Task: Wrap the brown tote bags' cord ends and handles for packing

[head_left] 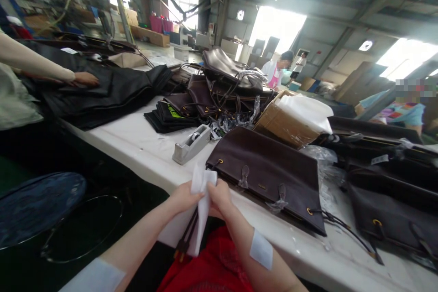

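Note:
Between my two hands is a folded white foam sheet (204,207), upright at the table's near edge. My left hand (186,197) pinches its left side, and my right hand (219,194) grips the right side. Dark cords (187,232) with brass-coloured ends hang down along the sheet's lower part; how they are held is hidden. Just beyond my right hand lies a dark brown leather bag (263,173), flat on the table, its small straps wrapped in clear plastic. A grey tape dispenser (191,144) stands beyond my hands.
Brown bags (219,86) are piled behind the dispenser, beside folded black cloth (167,117). A cardboard box (287,118) holds white sheets. More dark bags (393,191) lie at right. At left, a co-worker's hand (86,78) rests on black material (126,89). A blue stool (41,205) stands below.

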The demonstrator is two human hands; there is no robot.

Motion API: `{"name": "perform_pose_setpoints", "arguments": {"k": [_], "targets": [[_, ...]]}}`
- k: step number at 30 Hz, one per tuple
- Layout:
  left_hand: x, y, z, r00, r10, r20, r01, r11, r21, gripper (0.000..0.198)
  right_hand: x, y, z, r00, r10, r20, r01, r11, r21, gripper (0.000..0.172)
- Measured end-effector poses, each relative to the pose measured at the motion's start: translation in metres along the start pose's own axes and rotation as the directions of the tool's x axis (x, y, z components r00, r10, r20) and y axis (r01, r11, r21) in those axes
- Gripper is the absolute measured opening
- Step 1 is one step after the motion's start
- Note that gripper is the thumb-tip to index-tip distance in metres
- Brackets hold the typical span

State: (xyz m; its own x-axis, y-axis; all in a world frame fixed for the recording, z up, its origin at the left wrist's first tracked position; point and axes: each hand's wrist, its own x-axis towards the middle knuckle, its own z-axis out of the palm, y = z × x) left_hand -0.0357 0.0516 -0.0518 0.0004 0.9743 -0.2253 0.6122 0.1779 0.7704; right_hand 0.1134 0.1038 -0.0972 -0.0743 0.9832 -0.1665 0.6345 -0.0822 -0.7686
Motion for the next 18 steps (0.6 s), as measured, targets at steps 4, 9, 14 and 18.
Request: {"name": "perform_pose_setpoints", "arguments": {"k": [4, 9, 14, 18], "targets": [[0.019, -0.001, -0.007, 0.982, -0.131, 0.139, 0.158, 0.965, -0.211, 0.051, -0.001, 0.006, 0.003, 0.999, -0.047, -0.027, 0.046, 0.998, -0.029, 0.029], [0.031, 0.016, -0.006, 0.989, -0.146, 0.035, 0.144, 0.989, 0.042, 0.042, 0.004, 0.015, -0.011, 0.986, -0.085, 0.14, 0.057, 0.98, 0.192, 0.028], [0.025, 0.032, -0.012, 0.997, -0.073, -0.016, 0.075, 0.963, 0.258, 0.039, 0.014, 0.019, -0.036, 0.911, -0.13, 0.391, -0.044, 0.913, 0.406, 0.042], [0.021, 0.043, -0.013, 0.997, 0.038, -0.07, 0.007, 0.831, 0.556, 0.035, 0.026, 0.009, -0.035, 0.932, -0.049, 0.359, -0.09, 0.928, 0.361, 0.044]]}}
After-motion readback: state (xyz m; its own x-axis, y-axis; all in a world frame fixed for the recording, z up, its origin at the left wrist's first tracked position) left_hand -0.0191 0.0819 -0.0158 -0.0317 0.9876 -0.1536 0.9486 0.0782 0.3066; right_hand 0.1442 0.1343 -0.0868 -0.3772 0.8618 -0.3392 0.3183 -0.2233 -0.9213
